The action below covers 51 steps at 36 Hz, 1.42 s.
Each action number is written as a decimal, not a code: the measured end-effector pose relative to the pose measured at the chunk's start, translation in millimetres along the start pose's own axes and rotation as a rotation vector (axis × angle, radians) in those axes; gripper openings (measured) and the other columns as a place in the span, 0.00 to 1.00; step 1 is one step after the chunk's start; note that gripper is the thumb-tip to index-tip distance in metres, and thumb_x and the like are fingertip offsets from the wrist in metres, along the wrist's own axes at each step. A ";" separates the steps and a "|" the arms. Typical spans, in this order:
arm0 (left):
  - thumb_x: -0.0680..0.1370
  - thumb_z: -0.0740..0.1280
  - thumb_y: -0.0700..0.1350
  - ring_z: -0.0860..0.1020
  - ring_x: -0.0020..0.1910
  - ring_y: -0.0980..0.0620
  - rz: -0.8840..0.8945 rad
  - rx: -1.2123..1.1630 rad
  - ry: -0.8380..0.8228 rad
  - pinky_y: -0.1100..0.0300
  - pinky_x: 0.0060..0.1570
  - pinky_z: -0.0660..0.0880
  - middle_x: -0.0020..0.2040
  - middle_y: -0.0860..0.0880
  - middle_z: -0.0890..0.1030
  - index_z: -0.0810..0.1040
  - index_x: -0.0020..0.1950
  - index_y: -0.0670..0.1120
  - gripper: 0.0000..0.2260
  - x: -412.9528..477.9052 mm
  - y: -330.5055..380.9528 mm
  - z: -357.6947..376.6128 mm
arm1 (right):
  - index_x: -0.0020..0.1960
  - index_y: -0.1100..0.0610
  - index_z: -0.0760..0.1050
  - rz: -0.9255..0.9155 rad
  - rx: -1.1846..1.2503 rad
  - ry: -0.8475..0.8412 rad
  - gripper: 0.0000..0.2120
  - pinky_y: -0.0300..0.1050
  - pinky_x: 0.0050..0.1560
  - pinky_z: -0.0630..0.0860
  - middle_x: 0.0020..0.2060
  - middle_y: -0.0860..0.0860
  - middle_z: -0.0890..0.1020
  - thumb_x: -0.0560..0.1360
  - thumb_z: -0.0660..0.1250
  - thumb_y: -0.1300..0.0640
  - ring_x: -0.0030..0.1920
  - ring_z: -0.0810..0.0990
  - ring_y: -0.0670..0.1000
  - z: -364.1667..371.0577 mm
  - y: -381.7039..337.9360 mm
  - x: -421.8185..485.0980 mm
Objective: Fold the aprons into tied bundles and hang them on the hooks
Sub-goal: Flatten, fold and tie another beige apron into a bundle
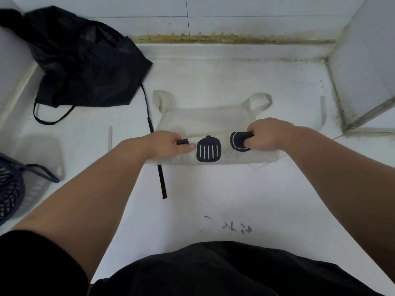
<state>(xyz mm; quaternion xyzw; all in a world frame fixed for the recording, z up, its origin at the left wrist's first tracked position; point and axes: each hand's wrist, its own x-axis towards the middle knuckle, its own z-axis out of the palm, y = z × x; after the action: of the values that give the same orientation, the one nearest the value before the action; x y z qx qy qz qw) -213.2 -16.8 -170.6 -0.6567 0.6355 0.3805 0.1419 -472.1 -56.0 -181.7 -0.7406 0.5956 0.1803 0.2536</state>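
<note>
A pale see-through apron (205, 118) with black kitchen-tool prints lies flat on the white counter (213, 193), its near part rolled into a thick fold. My left hand (168, 144) grips the left end of that fold, fingers curled over its edge. At the right end, my right hand (267, 134) holds the fold with fingers curled round it, beside a round black print. Two strap loops stick out at the apron's far corners. A crumpled black apron (85, 60) lies at the back left; its long black strap (159, 171) runs down under the pale apron's left edge.
A dark blue slatted basket (10, 186) sits at the left edge. White tiled walls close the counter at the back and at the right, with a grimy seam along the back. Small dark marks sit on the counter near my body.
</note>
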 end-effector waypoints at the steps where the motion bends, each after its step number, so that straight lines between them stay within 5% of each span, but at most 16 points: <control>1: 0.76 0.58 0.67 0.74 0.49 0.50 -0.015 0.046 0.069 0.57 0.45 0.69 0.50 0.50 0.76 0.74 0.56 0.48 0.24 2.4 -0.3 2.5 | 0.45 0.52 0.69 0.025 -0.057 0.032 0.07 0.45 0.44 0.65 0.40 0.49 0.75 0.74 0.60 0.48 0.45 0.74 0.54 3.0 -0.7 -1.4; 4: 0.75 0.58 0.68 0.75 0.54 0.45 -0.042 0.267 0.312 0.54 0.47 0.68 0.54 0.49 0.77 0.69 0.63 0.50 0.27 9.3 0.3 12.0 | 0.53 0.53 0.67 0.015 -0.216 0.176 0.10 0.49 0.51 0.63 0.47 0.50 0.76 0.74 0.60 0.49 0.48 0.73 0.56 16.8 -6.9 -2.3; 6: 0.78 0.56 0.65 0.71 0.63 0.45 0.020 0.509 0.442 0.50 0.59 0.65 0.65 0.48 0.73 0.64 0.70 0.52 0.25 13.4 1.0 21.7 | 0.64 0.52 0.65 -0.003 -0.266 0.217 0.18 0.52 0.61 0.62 0.59 0.53 0.74 0.75 0.58 0.52 0.58 0.72 0.58 27.2 -11.3 -2.0; 9: 0.83 0.51 0.51 0.50 0.77 0.46 0.170 0.742 0.461 0.43 0.73 0.46 0.79 0.47 0.49 0.48 0.78 0.51 0.25 14.8 9.2 38.4 | 0.73 0.50 0.57 -0.070 -0.259 0.270 0.26 0.56 0.73 0.48 0.69 0.53 0.65 0.76 0.55 0.56 0.67 0.63 0.58 44.5 -13.9 -3.5; 12: 0.82 0.48 0.44 0.42 0.78 0.49 0.225 0.573 0.342 0.48 0.73 0.38 0.79 0.48 0.40 0.39 0.78 0.46 0.27 15.6 15.9 61.1 | 0.75 0.51 0.53 -0.145 -0.219 0.283 0.32 0.55 0.74 0.43 0.72 0.52 0.58 0.73 0.39 0.41 0.70 0.58 0.58 61.8 -17.3 -8.6; 14: 0.83 0.47 0.50 0.40 0.78 0.49 0.203 0.399 0.295 0.48 0.74 0.38 0.79 0.49 0.39 0.38 0.78 0.49 0.27 16.8 14.4 70.8 | 0.76 0.51 0.49 -0.166 -0.218 0.241 0.43 0.56 0.74 0.41 0.74 0.52 0.54 0.66 0.32 0.31 0.72 0.54 0.58 70.1 -18.5 -10.3; 17: 0.78 0.42 0.65 0.37 0.77 0.44 0.144 0.371 0.321 0.43 0.73 0.37 0.78 0.51 0.37 0.36 0.77 0.58 0.30 19.1 4.8 78.4 | 0.76 0.48 0.45 -0.177 -0.236 0.216 0.50 0.55 0.75 0.40 0.76 0.50 0.49 0.61 0.37 0.23 0.73 0.52 0.56 73.6 -13.8 -7.6; 22: 0.67 0.32 0.73 0.36 0.77 0.48 0.089 0.377 0.337 0.42 0.72 0.36 0.78 0.52 0.36 0.34 0.75 0.63 0.37 15.4 -21.2 75.2 | 0.76 0.45 0.44 -0.175 -0.207 0.202 0.50 0.53 0.75 0.42 0.76 0.49 0.48 0.59 0.38 0.21 0.73 0.52 0.56 74.3 -9.5 -3.6; 27: 0.75 0.41 0.70 0.34 0.76 0.50 0.015 0.268 0.330 0.46 0.75 0.37 0.78 0.52 0.35 0.37 0.77 0.60 0.33 4.6 -44.2 69.7 | 0.76 0.44 0.44 -0.132 -0.168 0.188 0.51 0.54 0.75 0.42 0.76 0.50 0.48 0.58 0.37 0.21 0.74 0.50 0.58 74.9 -5.2 -7.1; 30: 0.74 0.37 0.69 0.33 0.76 0.48 -0.005 0.381 0.311 0.44 0.74 0.35 0.78 0.50 0.34 0.35 0.77 0.58 0.33 -1.2 -44.6 72.9 | 0.76 0.43 0.42 -0.114 -0.157 0.167 0.51 0.54 0.75 0.40 0.76 0.49 0.46 0.58 0.38 0.20 0.75 0.48 0.57 81.1 -6.8 -16.0; 35: 0.71 0.31 0.69 0.36 0.77 0.45 0.055 0.520 0.379 0.43 0.73 0.38 0.78 0.46 0.36 0.42 0.79 0.47 0.42 -11.0 -25.8 83.6 | 0.76 0.44 0.44 -0.087 -0.161 0.153 0.47 0.52 0.75 0.44 0.76 0.51 0.48 0.64 0.44 0.22 0.74 0.51 0.58 83.3 -6.7 -35.6; 40: 0.65 0.46 0.77 0.51 0.75 0.48 0.294 0.384 0.282 0.55 0.74 0.46 0.76 0.50 0.49 0.46 0.79 0.49 0.50 -26.2 -11.6 98.8 | 0.74 0.45 0.50 -0.084 -0.173 0.174 0.46 0.50 0.72 0.52 0.74 0.50 0.55 0.62 0.36 0.23 0.69 0.60 0.57 88.9 -1.8 -55.6; 42: 0.69 0.57 0.73 0.53 0.74 0.49 0.306 0.326 0.294 0.57 0.74 0.48 0.76 0.51 0.53 0.49 0.79 0.50 0.45 -28.2 -8.2 97.7 | 0.74 0.45 0.52 -0.080 -0.163 0.176 0.47 0.50 0.72 0.54 0.72 0.50 0.58 0.62 0.35 0.23 0.68 0.63 0.57 89.8 -2.5 -63.8; 45: 0.75 0.66 0.59 0.59 0.73 0.49 0.323 0.266 0.314 0.60 0.70 0.54 0.75 0.51 0.60 0.57 0.77 0.50 0.35 -31.8 -3.7 90.0 | 0.74 0.46 0.55 -0.083 -0.114 0.167 0.40 0.49 0.71 0.56 0.71 0.51 0.61 0.69 0.48 0.25 0.67 0.65 0.56 89.2 -4.4 -73.2; 49: 0.72 0.67 0.46 0.69 0.67 0.48 0.307 0.257 0.249 0.58 0.64 0.67 0.70 0.51 0.69 0.68 0.72 0.48 0.28 -38.9 -0.6 79.2 | 0.73 0.47 0.59 -0.072 -0.063 0.098 0.33 0.48 0.62 0.69 0.66 0.49 0.67 0.72 0.63 0.37 0.62 0.71 0.55 77.2 -5.9 -81.8; 51: 0.70 0.65 0.45 0.76 0.57 0.48 0.265 0.209 0.232 0.54 0.57 0.74 0.61 0.51 0.77 0.75 0.64 0.48 0.22 -43.3 2.6 71.3 | 0.64 0.49 0.69 -0.081 -0.043 0.056 0.23 0.50 0.54 0.75 0.56 0.49 0.74 0.71 0.64 0.45 0.55 0.75 0.55 65.3 -7.8 -83.8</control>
<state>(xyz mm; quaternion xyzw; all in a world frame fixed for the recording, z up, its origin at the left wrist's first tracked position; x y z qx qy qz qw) -234.2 62.0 -188.1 -0.5884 0.7645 0.2497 0.0839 -481.1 50.2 -185.4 -0.7741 0.5679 0.1618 0.2282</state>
